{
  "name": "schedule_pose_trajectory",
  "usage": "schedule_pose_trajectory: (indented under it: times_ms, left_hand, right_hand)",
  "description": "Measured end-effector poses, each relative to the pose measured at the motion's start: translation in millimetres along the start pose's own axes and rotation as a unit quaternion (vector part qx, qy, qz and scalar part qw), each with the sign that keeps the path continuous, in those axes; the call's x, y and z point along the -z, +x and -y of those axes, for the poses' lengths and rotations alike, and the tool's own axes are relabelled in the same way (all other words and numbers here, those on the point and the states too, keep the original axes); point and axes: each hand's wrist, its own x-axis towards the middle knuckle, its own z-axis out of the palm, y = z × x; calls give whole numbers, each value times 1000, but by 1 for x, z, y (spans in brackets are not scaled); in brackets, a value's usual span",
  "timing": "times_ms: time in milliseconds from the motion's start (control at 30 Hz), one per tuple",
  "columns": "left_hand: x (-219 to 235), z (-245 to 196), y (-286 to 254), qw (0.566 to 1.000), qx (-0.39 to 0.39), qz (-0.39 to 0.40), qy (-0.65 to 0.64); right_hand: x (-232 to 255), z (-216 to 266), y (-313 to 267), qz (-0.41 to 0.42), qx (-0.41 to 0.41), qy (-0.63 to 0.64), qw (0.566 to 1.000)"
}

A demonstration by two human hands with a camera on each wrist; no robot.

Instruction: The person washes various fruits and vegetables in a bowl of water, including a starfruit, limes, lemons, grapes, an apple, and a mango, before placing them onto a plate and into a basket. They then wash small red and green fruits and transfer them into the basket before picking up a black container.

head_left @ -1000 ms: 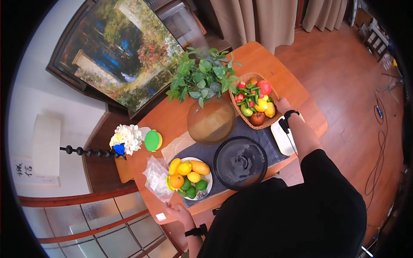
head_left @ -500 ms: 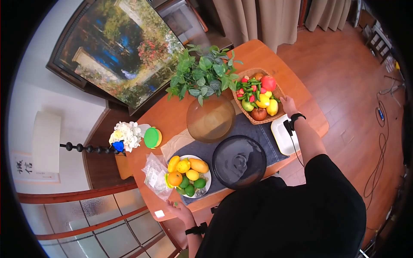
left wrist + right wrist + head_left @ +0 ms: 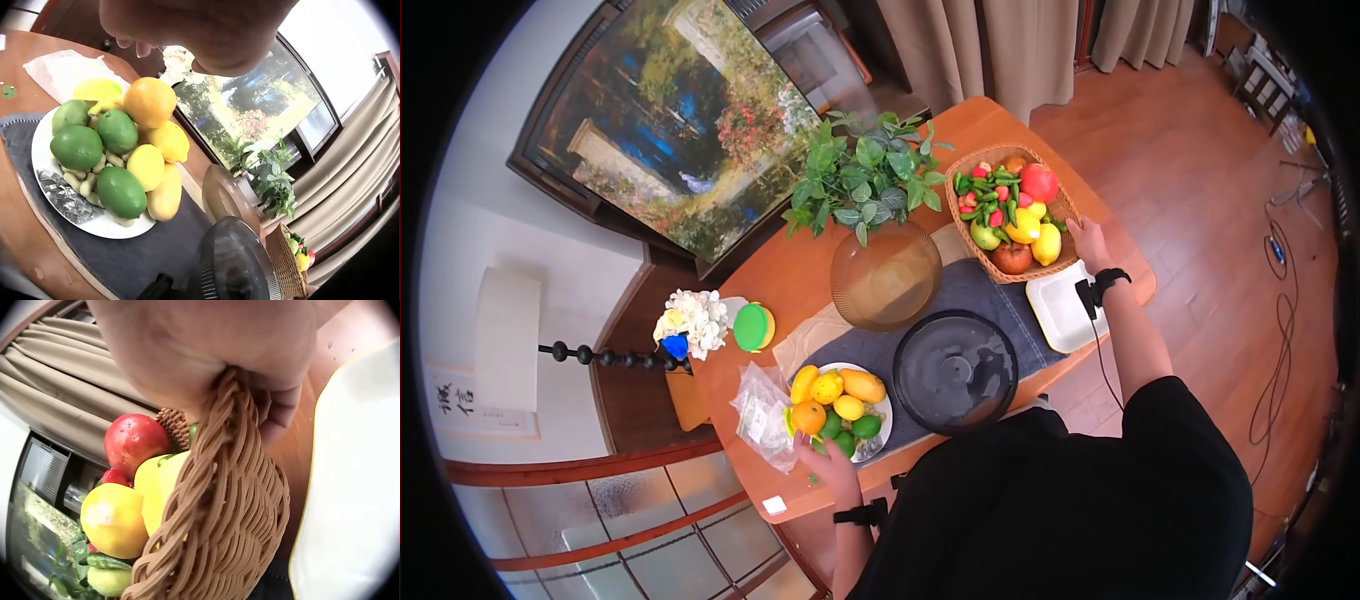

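Observation:
In the head view my right hand (image 3: 1088, 243) grips the near right rim of a wicker basket (image 3: 1072, 212). The right wrist view shows the fingers curled over the braided rim (image 3: 209, 450). Inside lie green chillies (image 3: 998, 183), small red peppers, a red pomegranate-like fruit (image 3: 1039, 182) and several lemons (image 3: 1046, 243). My left hand (image 3: 830, 468) hovers by the white plate (image 3: 884, 432), its fingers loosely extended near the orange (image 3: 150, 103) and holding nothing. The plate also bears green limes or lemons (image 3: 122, 192), yellow fruit and peanuts (image 3: 74, 181).
A black round tray (image 3: 955, 372) lies on the dark cloth (image 3: 1040, 345), beside an amber ribbed bowl (image 3: 886, 275). A white rectangular dish (image 3: 1068, 310) is at the right edge. Around them are a leafy plant (image 3: 865, 175), a green-lidded jar (image 3: 753, 327) and a plastic bag (image 3: 762, 415).
The basket has shifted to the right and slightly away with my right hand. My left hand has risen toward the plate, and a small green scrap shows on the table beside it.

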Motion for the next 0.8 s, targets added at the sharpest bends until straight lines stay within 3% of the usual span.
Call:
schedule_pose_trajectory:
  times_ms: [33,100,233,300,333,400,433,500,533,667,767,800]
  left_hand:
    - [-7,-2,3,1000,-1,1,-1]
    - [-23,-5,8,997,-79,25,3]
    - [-54,-34,21,989,-115,78,-43]
    - [-65,-63,31,943,-82,289,-143]
    - [-74,-69,32,943,-81,288,-145]
    - [-91,-81,32,833,79,451,-311]
    - [-98,-86,33,832,80,449,-315]
    - [-110,-96,37,744,248,460,-416]
    - [-116,-96,42,729,278,452,-432]
    - [-104,-80,61,753,292,443,-388]
    - [-110,-45,61,753,294,434,-398]
    - [-106,-48,62,735,311,422,-430]
  right_hand:
    - [6,18,-13,-1,1,8,1000]
    - [16,39,-32,1,-1,11,1000]
    - [26,66,-75,19,4,-8,1000]
    - [23,67,-96,16,2,-41,999]
    - [21,75,-112,44,-12,-26,999]
    - [13,75,-139,75,-17,-11,997]
    - [5,68,-150,79,-7,-10,997]
    - [-13,72,-179,128,-28,54,990]
    - [-23,77,-191,149,-32,48,987]
    - [-58,79,-218,179,-15,21,984]
    - [-77,89,-228,222,-10,-6,975]
    - [-84,86,-228,226,0,-2,974]
